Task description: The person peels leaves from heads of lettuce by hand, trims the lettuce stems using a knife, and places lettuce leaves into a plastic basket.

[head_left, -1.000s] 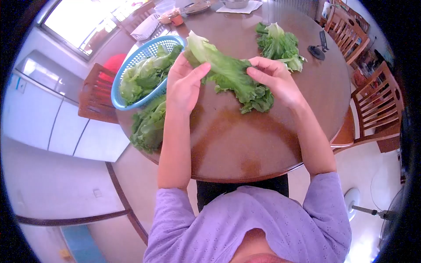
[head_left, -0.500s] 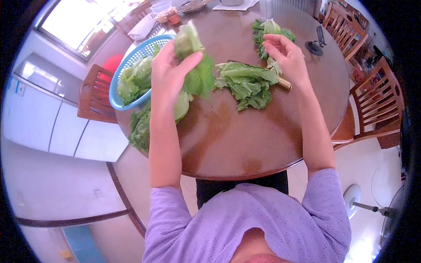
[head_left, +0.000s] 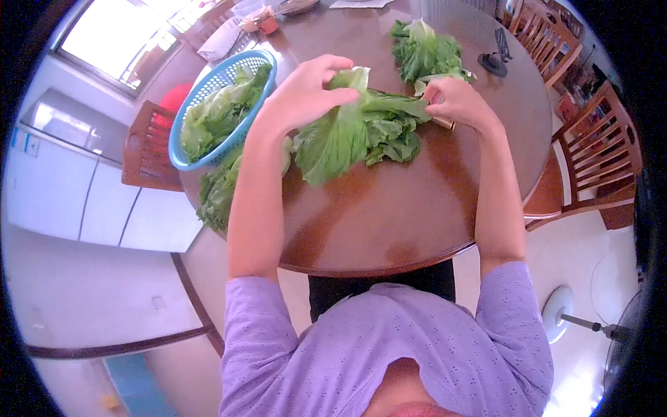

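Note:
My left hand [head_left: 309, 97] grips a lettuce leaf [head_left: 337, 139] by its pale stem end, between thumb and fingers. The leaf hangs over the left side of a pile of lettuce leaves [head_left: 394, 132] on the table. My right hand [head_left: 458, 104] is closed at the pile's right end, its fingertips at the leaf edges; what they pinch is hidden. Just below this hand a gold-coloured handle [head_left: 443, 123] sticks out from under the leaves. Beyond it lies another bunch of lettuce [head_left: 427, 54].
A blue perforated basket [head_left: 182, 156] with lettuce stands at the table's left, more lettuce [head_left: 221, 191] beside it. A black stand [head_left: 493, 64] is at the right. Wooden chairs [head_left: 601, 149] surround the round brown table [head_left: 375, 233]. A fan [head_left: 618, 333] stands at lower right.
My left hand has brought its lettuce leaf down and to the right, onto the pile. My right hand has closed and moved down slightly to the pile's right end.

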`<state>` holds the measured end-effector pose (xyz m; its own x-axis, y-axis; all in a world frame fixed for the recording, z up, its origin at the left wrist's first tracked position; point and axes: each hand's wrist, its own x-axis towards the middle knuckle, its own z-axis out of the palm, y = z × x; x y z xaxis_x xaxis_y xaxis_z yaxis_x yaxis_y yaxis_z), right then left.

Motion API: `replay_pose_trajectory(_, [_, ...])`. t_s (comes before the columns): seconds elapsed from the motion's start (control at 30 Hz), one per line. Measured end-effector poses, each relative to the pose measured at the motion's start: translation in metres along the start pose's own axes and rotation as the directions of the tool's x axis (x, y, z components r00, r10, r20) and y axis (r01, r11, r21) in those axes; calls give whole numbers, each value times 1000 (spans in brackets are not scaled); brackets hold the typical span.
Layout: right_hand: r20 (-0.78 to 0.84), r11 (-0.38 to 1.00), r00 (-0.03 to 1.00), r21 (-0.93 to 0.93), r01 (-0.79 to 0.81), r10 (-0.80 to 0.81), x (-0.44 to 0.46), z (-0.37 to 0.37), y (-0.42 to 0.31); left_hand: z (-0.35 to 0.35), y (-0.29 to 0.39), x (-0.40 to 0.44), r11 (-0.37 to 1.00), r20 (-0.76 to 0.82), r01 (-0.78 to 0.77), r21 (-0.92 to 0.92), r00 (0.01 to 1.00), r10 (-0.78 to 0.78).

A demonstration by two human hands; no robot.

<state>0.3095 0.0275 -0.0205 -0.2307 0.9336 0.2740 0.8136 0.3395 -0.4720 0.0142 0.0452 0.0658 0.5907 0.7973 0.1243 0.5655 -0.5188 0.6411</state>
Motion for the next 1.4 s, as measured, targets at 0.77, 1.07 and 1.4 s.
replay_pose_trajectory(0.77, [-457, 977, 885, -211, -15, -85, -6, -2, -14, 44, -22, -97, 869, -337, -23, -493, 927, -167])
replay_pose_trajectory(1.07, [-459, 997, 888, -74, -9, -26, -3, -6, -30, 68, -25, -145, 892, -489, 260, 370, 871, -51])
replay_pose_trajectory(1.4, [-500, 1000, 866, 15, 18, -8, -2, -6, -31, 73, 12, -155, 675, -191, -23, 738, 952, 241])
